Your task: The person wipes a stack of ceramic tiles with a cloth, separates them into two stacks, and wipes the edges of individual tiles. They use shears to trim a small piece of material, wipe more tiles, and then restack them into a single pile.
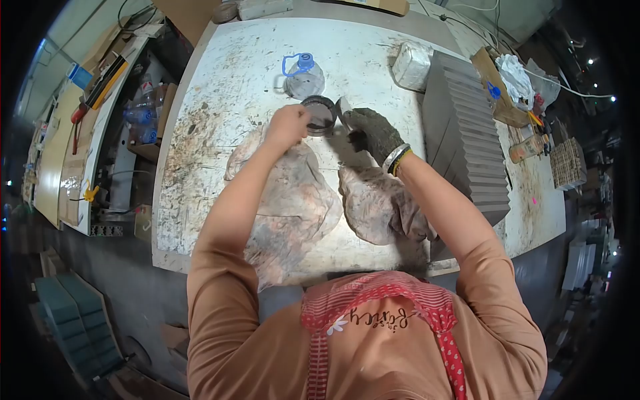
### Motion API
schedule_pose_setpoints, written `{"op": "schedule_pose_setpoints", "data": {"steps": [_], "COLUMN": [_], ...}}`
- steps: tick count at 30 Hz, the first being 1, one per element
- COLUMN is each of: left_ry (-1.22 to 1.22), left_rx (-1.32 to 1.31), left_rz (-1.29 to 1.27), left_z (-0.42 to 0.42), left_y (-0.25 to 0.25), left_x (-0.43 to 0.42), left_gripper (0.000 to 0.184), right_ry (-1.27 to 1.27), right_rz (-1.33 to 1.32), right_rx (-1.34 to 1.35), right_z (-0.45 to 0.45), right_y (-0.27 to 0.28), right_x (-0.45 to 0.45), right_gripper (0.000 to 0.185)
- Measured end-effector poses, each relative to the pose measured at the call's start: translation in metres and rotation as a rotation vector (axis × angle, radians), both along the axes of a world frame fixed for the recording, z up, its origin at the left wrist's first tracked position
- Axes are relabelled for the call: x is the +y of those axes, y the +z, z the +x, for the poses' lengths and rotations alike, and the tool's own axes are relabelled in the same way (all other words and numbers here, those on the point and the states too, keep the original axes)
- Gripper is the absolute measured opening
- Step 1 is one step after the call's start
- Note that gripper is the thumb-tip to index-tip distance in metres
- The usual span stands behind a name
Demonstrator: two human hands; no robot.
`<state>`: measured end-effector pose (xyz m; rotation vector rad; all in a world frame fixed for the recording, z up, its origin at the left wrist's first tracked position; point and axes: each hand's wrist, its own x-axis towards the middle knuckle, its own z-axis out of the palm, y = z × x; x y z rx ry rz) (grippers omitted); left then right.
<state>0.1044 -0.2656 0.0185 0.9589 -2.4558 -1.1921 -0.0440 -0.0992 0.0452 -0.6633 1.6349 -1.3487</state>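
Observation:
My bare left hand is closed at the left rim of a round black dish, its fingers pressed together against the edge. Inside the dish the surface looks greyish. On my right hand is a dark, dirty glove; its fingers are closed on a thin flat piece just right of the dish. Behind the dish stands a clear plastic jug with a blue cap and handle. Stained cloths lie below my hands, a large one under my left forearm and a smaller one nearer my right arm.
A stack of grey ridged pieces stands along the right of the stained white table. Behind it sits a wrapped pale block. Beyond, on the right, are a cardboard box and a jar. Cluttered shelving is at the left.

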Motion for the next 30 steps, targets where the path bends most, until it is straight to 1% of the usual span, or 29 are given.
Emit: {"op": "schedule_pose_setpoints", "data": {"steps": [1, 2, 3, 4, 5, 6, 7, 8, 9, 10, 11, 12, 15, 16, 17, 19, 20, 21, 23, 24, 25, 27, 28, 29, 30], "left_ry": [0.074, 0.083, 0.084, 0.149, 0.214, 0.265, 0.269, 0.276, 0.282, 0.284, 0.281, 0.277, 0.302, 0.303, 0.282, 0.26, 0.262, 0.265, 0.284, 0.3, 0.298, 0.357, 0.352, 0.376, 0.4], "left_rx": [-0.004, 0.133, 0.131, 0.193, 0.256, 0.284, 0.284, 0.31, 0.337, 0.34, 0.389, 0.437, 0.427, 0.431, 0.439, 0.447, 0.428, 0.411, 0.423, 0.429, 0.432, 0.466, 0.465, 0.523, 0.579], "left_rz": [0.264, 0.353, 0.355, 0.466, 0.577, 0.644, 0.645, 0.692, 0.739, 0.739, 0.804, 0.868, 0.881, 0.88, 0.896, 0.914, 0.882, 0.849, 0.845, 0.845, 0.846, 0.892, 0.892, 0.956, 1.019], "left_z": [0.004, 0.007, 0.011, 0.016, 0.02, 0.022, 0.024, 0.026, 0.028, 0.029, 0.031, 0.033, 0.039, 0.039, 0.038, 0.034, 0.031, 0.029, 0.029, 0.029, 0.029, 0.029, 0.028, 0.027, 0.026], "left_y": [-0.001, -0.018, -0.017, -0.016, -0.016, -0.009, -0.01, -0.011, -0.011, -0.011, -0.012, -0.011, -0.019, -0.018, -0.018, -0.017, -0.017, -0.017, -0.018, -0.017, -0.017, -0.014, -0.011, -0.009, -0.007], "left_x": [-0.008, -0.019, -0.021, -0.023, -0.023, -0.019, -0.019, -0.02, -0.021, -0.02, -0.02, -0.021, -0.025, -0.025, -0.024, -0.019, -0.017, -0.017, -0.017, -0.015, -0.012, -0.005, 0.001, 0.007, 0.014], "left_gripper": [0.022, 0.022, 0.022, 0.022, 0.023, 0.018, 0.018, 0.018, 0.017, 0.017, 0.017, 0.016, 0.017, 0.017, 0.017, 0.017, 0.018, 0.018, 0.018, 0.018, 0.018, 0.018, 0.018, 0.018, 0.018], "right_ry": [0.081, 0.081, 0.079, 0.078, 0.08, 0.087, 0.093, 0.123, 0.127, 0.208, 0.289, 0.37, 0.32, 0.274, 0.276, 0.404, 0.394, 0.395, 0.239, 0.194, 0.193, 0.106, 0.111, 0.106, 0.085], "right_rz": [-0.004, -0.001, 0.104, 0.209, 0.211, 0.139, 0.061, 0.091, 0.091, 0.083, 0.076, 0.19, 0.229, 0.104, 0.102, 0.14, 0.196, 0.194, 0.191, 0.167, 0.168, 0.089, 0.04, 0.036, 0.024], "right_rx": [0.068, 0.067, 0.161, 0.255, 0.252, 0.594, 0.935, 0.987, 0.988, 1.098, 1.208, 1.256, 1.239, 1.253, 1.255, 1.295, 1.296, 1.299, 1.158, 0.827, 0.831, -0.179, -0.379, -0.38, -0.547], "right_z": [-0.003, -0.005, -0.002, -0.001, -0.003, -0.002, -0.001, -0.002, -0.002, -0.003, -0.003, 0.002, -0.004, -0.003, -0.002, 0.003, 0.001, -0.002, -0.01, -0.013, -0.015, -0.016, -0.012, -0.011, -0.001], "right_y": [0.0, 0.0, 0.007, 0.011, 0.009, 0.009, 0.01, 0.013, 0.014, 0.015, 0.016, 0.026, 0.029, 0.024, 0.021, 0.022, 0.022, 0.018, 0.005, 0.005, 0.003, 0.0, -0.003, -0.006, 0.005], "right_x": [-0.003, -0.006, -0.01, -0.015, -0.018, -0.022, -0.025, -0.029, -0.033, -0.039, -0.043, -0.044, -0.048, -0.047, -0.047, -0.048, -0.046, -0.045, -0.042, -0.041, -0.039, -0.033, -0.032, -0.027, -0.02], "right_gripper": [0.043, 0.043, 0.045, 0.049, 0.049, 0.05, 0.052, 0.049, 0.049, 0.048, 0.048, 0.044, 0.04, 0.035, 0.035, 0.04, 0.04, 0.04, 0.039, 0.038, 0.038, 0.045, 0.048, 0.048, 0.047]}}
